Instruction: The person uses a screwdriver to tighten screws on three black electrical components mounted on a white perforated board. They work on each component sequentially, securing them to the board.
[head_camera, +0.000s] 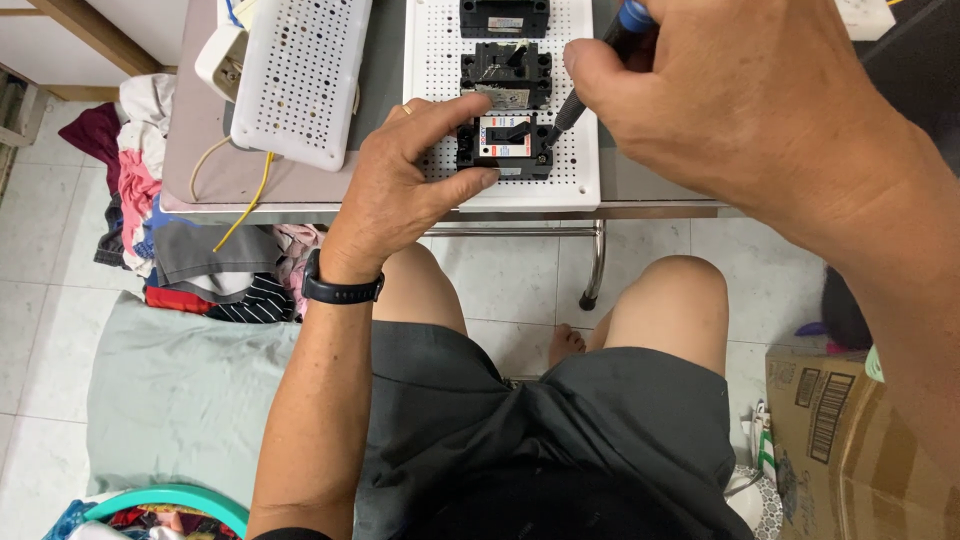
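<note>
Left hand (400, 185) pinches the nearest black plastic circuit breaker (503, 145), seated near the front edge of the white perforated plastic board (580, 170). Right hand (730, 90) is clenched around a blue-capped black screwdriver (590, 80), tip at the breaker's right corner. The grey table (200, 150) edge lies just below.

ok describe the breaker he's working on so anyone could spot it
On the white pegboard lying on the table, three black breakers sit in a column. It is the nearest one, pinched by the left hand, and the only one with a white label and the screwdriver tip touching it.
</note>
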